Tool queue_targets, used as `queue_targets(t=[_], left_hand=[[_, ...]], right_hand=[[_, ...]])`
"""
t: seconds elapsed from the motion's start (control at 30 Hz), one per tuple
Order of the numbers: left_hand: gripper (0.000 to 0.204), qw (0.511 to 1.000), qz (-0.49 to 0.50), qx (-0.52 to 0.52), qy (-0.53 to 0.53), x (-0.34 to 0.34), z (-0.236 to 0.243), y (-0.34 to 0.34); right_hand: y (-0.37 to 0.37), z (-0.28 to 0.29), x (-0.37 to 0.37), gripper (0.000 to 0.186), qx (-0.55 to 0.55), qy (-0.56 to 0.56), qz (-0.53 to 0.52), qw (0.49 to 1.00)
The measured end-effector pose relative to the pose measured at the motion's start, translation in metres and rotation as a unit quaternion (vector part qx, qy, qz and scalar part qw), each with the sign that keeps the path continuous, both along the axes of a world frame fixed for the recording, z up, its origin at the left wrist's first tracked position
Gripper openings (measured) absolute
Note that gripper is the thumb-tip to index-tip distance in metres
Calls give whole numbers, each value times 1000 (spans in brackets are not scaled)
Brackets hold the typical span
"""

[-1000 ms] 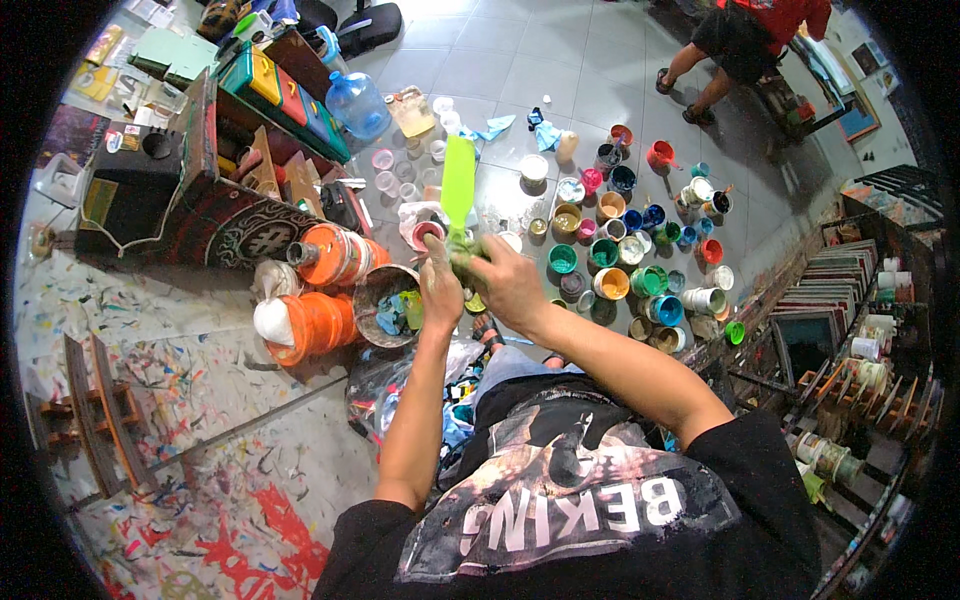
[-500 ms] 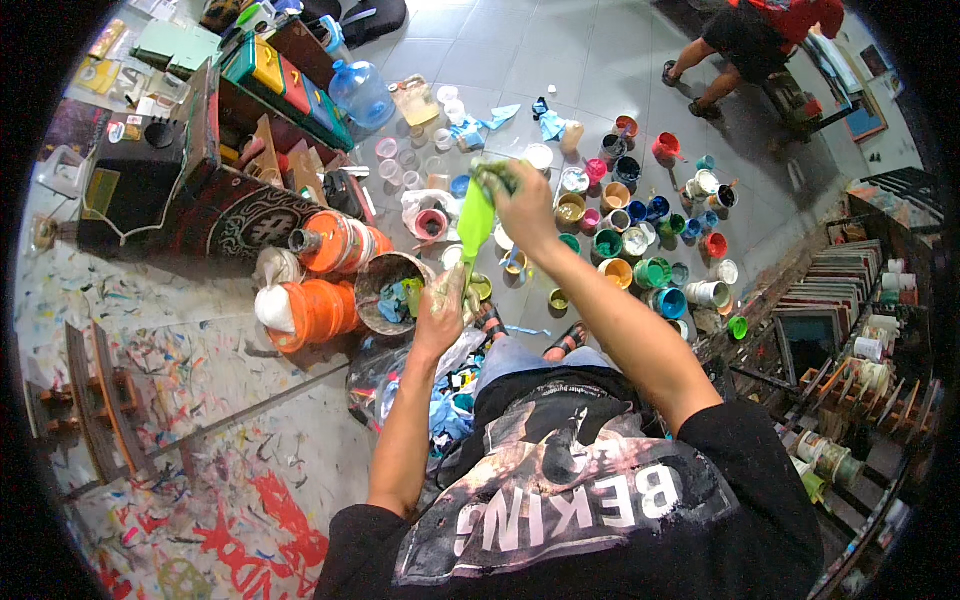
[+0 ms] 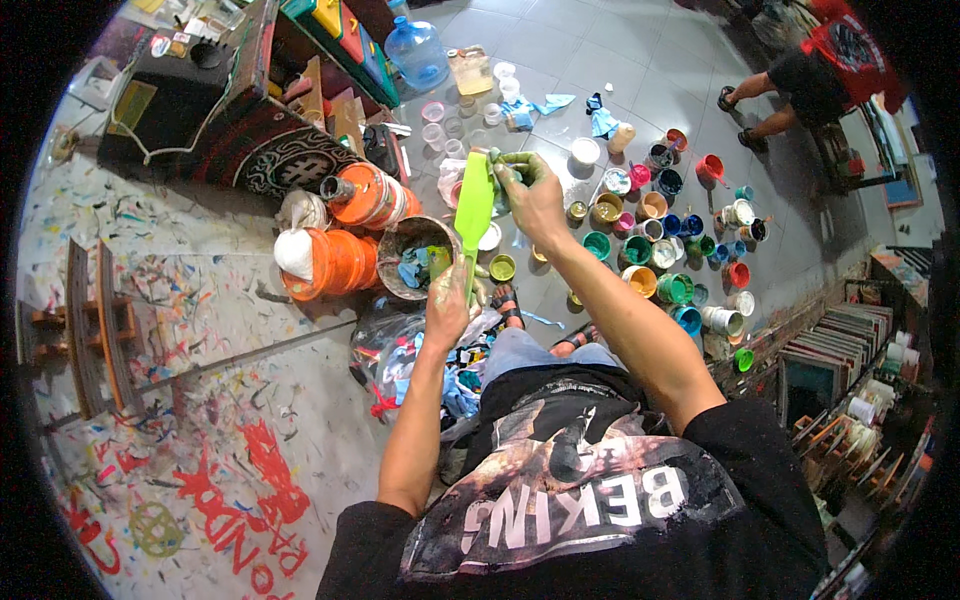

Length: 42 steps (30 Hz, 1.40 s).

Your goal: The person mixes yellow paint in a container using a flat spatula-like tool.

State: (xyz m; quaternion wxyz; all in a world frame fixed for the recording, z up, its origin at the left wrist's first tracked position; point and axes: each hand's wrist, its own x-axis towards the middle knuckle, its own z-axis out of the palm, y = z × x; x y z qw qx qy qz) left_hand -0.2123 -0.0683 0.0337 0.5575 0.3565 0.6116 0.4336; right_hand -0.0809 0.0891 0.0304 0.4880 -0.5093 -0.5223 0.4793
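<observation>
My left hand [image 3: 448,308] is closed round the handle of a bright green spatula [image 3: 475,205], which points away from me with its broad face showing. Smears of paint mark the fingers. My right hand [image 3: 533,200] is beside the blade's far right edge, thumb and fingers pinched together. A small greyish bit shows at those fingertips, too small to name. Just left of the spatula's handle stands a round bucket [image 3: 392,268] holding blue rags [image 3: 414,268]. A small cup of yellow-green paint [image 3: 502,267] is on the floor right of my left hand.
Many open paint pots, among them a green one [image 3: 677,289], crowd the floor to the right. Orange buckets [image 3: 335,265] stand at the left, near a blue water jug [image 3: 416,55]. A bag of rags [image 3: 425,350] lies by my legs. Another person [image 3: 810,95] stands far right.
My right hand has moved from over the blade's far end to beside its right edge. More of the blade's face shows. The whole view has swung, shifting the floor things rightward.
</observation>
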Motion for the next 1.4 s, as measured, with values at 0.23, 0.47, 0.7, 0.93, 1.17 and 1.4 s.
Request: queue_targets(t=[0.23, 0.47, 0.7, 0.93, 1.17, 1.4], left_hand=[[47, 1000, -2, 6, 29, -19, 2, -20], [52, 966, 248, -66, -35, -87, -5, -77], [49, 933, 328, -1, -146, -117, -3, -77], [41, 903, 414, 16, -117, -105, -42, -28], [64, 954, 175, -210, -123, -69, -146, -3], [42, 982, 44, -157, 93, -48, -207, 24]], right_hand=[[15, -67, -11, 21, -69, -70, 13, 995], [-49, -84, -70, 26, -160, -52, 227, 959], [-48, -69, -170, 37, -82, 47, 246, 965], [-90, -46, -154, 55, -124, -73, 503, 852], [-57, -88, -46, 33, -244, -39, 294, 923], [-116, -206, 239, 35, -298, -241, -93, 919]])
